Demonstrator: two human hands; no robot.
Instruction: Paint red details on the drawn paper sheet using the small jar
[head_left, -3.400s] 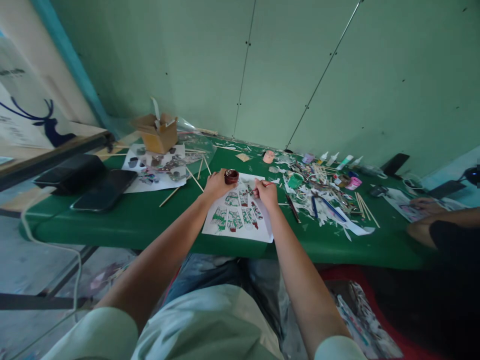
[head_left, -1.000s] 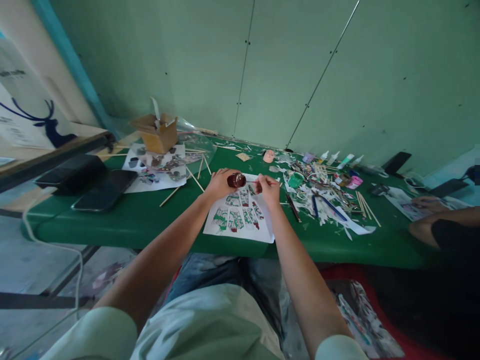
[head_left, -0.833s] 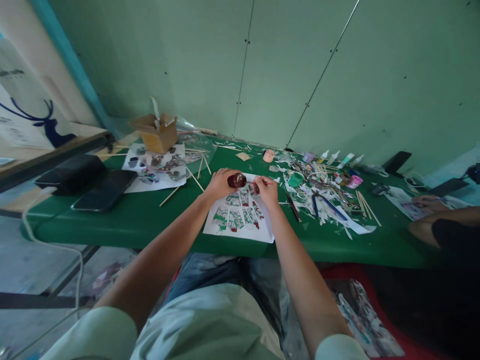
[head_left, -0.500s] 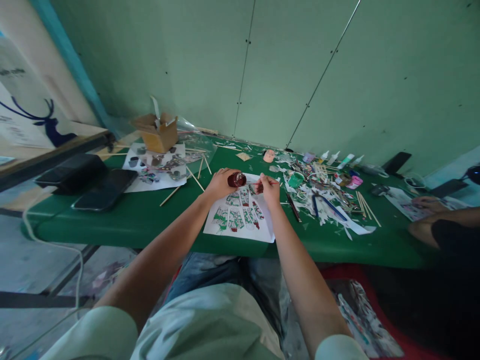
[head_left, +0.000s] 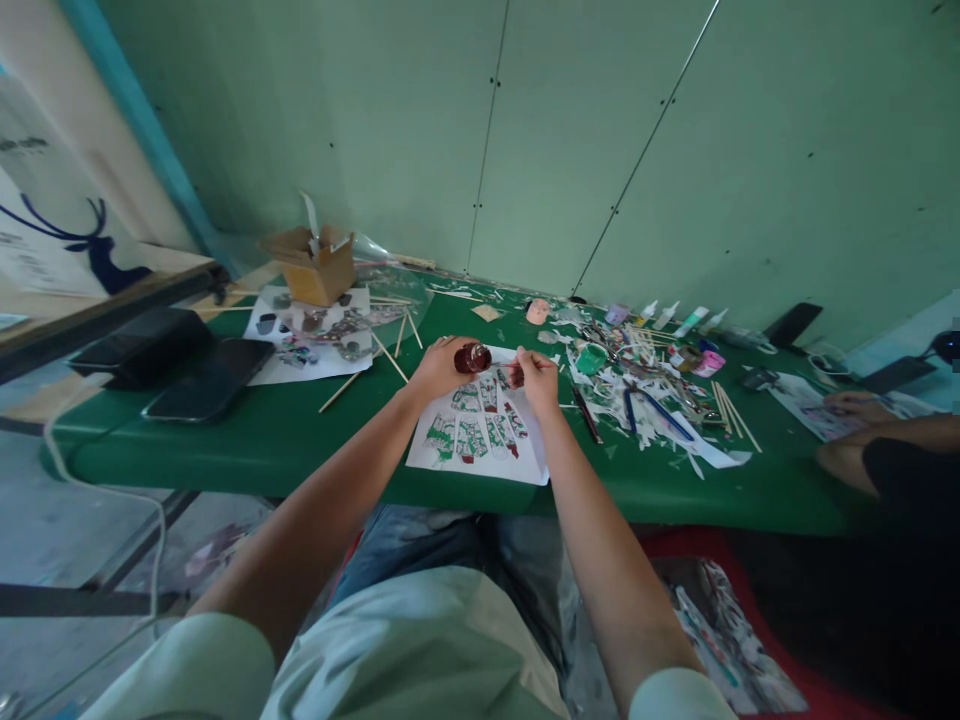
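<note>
My left hand is wrapped round a small dark red paint jar, tilted with its mouth toward my right hand. In a pinch, my right hand holds a thin reddish paintbrush; its tip is too small to make out, close to the jar's mouth. Beneath both hands lies a white paper sheet bearing several cut-out pieces coloured green and dark red. A dark brush-like stick rests just right of the sheet.
Pliers, paper scraps and a green paint pot clutter the right side. At left are a cardboard box, wooden sticks and a black phone. A co-worker's hand rests at the far right.
Both hands stay almost in place. The jar has shifted very slightly left in my left hand, and the brush in my right hand has turned a little.
</note>
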